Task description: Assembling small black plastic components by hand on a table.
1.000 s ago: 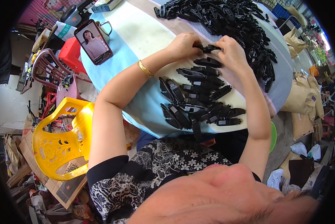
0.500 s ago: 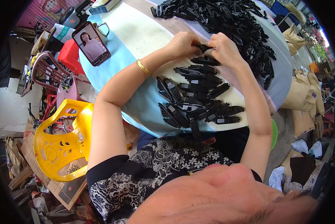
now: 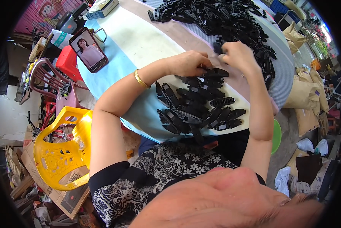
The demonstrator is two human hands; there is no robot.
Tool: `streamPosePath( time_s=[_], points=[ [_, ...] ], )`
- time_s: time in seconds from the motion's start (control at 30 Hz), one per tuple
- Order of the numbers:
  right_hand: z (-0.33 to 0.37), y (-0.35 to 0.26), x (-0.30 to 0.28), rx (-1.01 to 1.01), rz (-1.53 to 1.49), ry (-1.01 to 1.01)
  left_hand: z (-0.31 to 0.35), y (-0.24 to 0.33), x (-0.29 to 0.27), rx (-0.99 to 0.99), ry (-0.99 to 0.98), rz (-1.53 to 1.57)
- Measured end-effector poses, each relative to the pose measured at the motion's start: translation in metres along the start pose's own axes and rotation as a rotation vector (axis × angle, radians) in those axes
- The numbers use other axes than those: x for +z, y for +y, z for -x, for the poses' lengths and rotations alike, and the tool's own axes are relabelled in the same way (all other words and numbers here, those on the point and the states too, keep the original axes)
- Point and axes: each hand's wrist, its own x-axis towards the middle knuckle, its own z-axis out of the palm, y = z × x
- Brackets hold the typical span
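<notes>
My left hand [image 3: 192,64], with a gold bangle on its wrist, is closed at the far end of the nearer group of black plastic parts [image 3: 193,95]. Its fingertips grip a long black plastic part [image 3: 217,72] lying on top there. To the right, my right hand [image 3: 239,57] is bent inward with the fingers drawn together. A small dark plastic piece [image 3: 218,45], blurred by motion, shows at its fingertips. Beyond it spreads a big heap of similar black parts [image 3: 223,22]. Some of the nearer parts lie in rough rows, several overlapping.
A striped cloth covers the round table [image 3: 140,38]. On its left side a phone [image 3: 88,49] leans against a metal mug [image 3: 100,35], with a small box [image 3: 102,9] behind. A yellow plastic chair [image 3: 60,152] stands left, brown sacks [image 3: 303,91] right.
My hands were together over one dark piece and are now apart. The left has come down nearer to the group of parts; the right has shifted right, toward the heap.
</notes>
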Motion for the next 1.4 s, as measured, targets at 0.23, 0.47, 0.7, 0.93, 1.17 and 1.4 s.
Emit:
streamPosePath(
  time_s=[0.23,0.47,0.7,0.93,1.17,1.4],
  points=[
    [-0.019,-0.01,0.042,-0.214,-0.509,0.085,0.001,-0.023,-0.013,-0.065,0.236,-0.143],
    [-0.055,0.067,0.022,-0.002,-0.542,0.446,-0.007,-0.036,-0.004,-0.019,0.448,-0.368],
    [-0.089,0.017,0.029,-0.166,0.094,0.292,-0.003,-0.04,0.0,-0.005,0.521,-0.215],
    [-0.094,0.009,0.032,-0.129,0.264,0.187,0.001,-0.038,-0.003,-0.132,0.501,-0.153],
    [-0.048,-0.016,0.019,-0.176,-0.354,0.389,0.002,-0.027,-0.01,-0.404,0.385,-0.132],
    [-0.015,0.002,0.048,-0.232,-0.869,0.213,0.001,-0.052,-0.013,-0.216,0.422,-0.35]
  ],
)
